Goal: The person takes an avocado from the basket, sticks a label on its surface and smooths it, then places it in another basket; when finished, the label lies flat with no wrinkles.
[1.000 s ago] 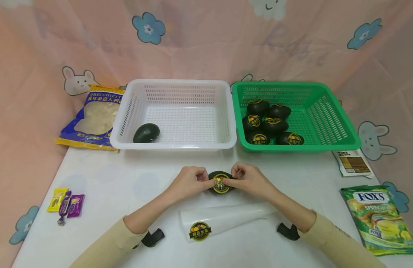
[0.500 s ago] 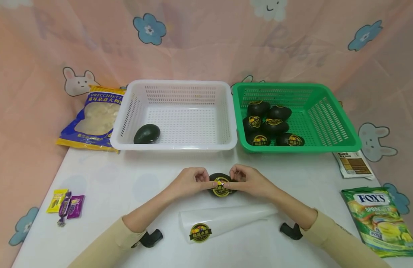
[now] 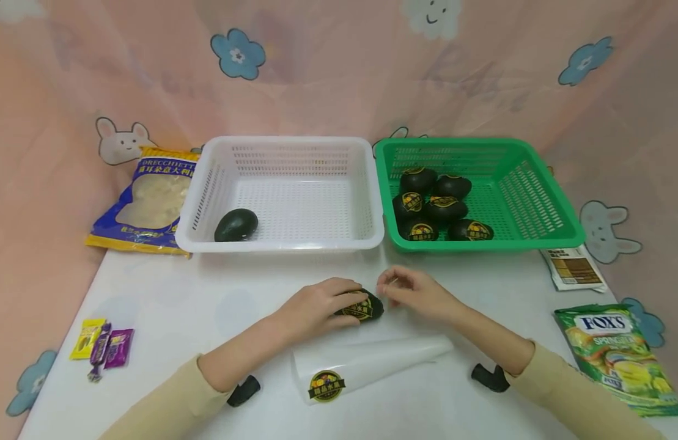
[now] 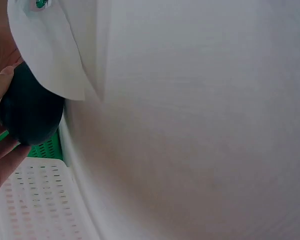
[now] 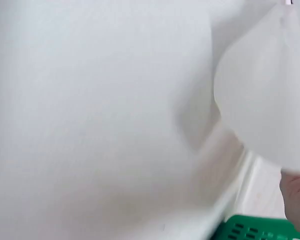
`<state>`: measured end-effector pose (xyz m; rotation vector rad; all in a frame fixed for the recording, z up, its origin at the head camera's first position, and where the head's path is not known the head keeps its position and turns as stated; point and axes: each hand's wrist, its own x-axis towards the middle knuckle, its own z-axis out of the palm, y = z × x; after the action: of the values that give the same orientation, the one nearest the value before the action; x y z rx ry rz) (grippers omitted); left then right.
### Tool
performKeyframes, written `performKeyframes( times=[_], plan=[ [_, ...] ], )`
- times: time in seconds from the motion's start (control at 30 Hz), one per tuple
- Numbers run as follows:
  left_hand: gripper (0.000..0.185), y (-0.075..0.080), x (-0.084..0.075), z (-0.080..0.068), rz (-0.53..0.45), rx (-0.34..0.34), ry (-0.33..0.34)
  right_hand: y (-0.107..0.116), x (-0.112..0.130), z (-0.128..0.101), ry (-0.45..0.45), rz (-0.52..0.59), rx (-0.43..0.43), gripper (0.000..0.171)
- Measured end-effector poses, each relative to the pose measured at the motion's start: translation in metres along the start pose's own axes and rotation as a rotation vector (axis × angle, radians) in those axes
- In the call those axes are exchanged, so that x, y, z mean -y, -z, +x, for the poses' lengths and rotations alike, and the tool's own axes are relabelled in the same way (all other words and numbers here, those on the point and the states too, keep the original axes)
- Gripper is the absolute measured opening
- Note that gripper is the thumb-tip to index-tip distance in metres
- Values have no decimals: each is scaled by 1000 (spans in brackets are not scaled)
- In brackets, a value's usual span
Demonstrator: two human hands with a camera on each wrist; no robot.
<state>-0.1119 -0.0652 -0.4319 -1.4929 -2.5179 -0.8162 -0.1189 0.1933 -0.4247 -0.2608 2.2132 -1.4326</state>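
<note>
Avocado (image 3: 362, 307) under left hand (image 3: 322, 304), on white table (image 3: 206, 305).

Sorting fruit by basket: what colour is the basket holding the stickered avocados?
Green basket, clearest in the head view.

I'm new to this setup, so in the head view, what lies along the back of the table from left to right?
Blue pasta bag → white basket → green basket → small brown-printed packet.

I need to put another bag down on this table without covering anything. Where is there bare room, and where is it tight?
Bare tabletop lies between the candy wrappers and the left hand, and between the right hand and the Fox's bag. It is crowded at the middle, around the avocado and sticker sheet.
</note>
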Motion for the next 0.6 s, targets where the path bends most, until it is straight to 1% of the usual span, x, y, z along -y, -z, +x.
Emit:
performKeyframes(
  times=[0.07, 0.13, 0.2, 0.27, 0.33, 0.4, 0.47, 0.53, 0.6],
  plan=[
    [44, 1, 1, 0, 9, 24, 20, 12, 2, -4, -68, 152, -71, 41],
    [48, 2, 1, -1, 15, 50, 40, 23, 5, -8, -129, 349, -151, 47],
    [52, 4, 2, -1, 25, 84, 58, 33, 5, -12, -170, 571, -217, 42],
    [56, 5, 2, -1, 23, 123, 76, 41, 4, -17, -195, 769, -259, 30],
    [59, 7, 2, -1, 9, 162, 93, 46, 2, -21, -202, 909, -284, 17],
    [60, 9, 2, 1, -12, 194, 108, 49, 0, -23, -187, 988, -293, 14],
    [60, 11, 1, 3, -36, 219, 115, 51, -2, -25, -167, 1018, -297, 14],
    [59, 14, 0, 8, -79, 239, 112, 52, -3, -24, -145, 1011, -292, 15],
    [59, 21, -2, 16, -132, 242, 90, 53, -5, -24, -131, 989, -283, 15]
  ],
)
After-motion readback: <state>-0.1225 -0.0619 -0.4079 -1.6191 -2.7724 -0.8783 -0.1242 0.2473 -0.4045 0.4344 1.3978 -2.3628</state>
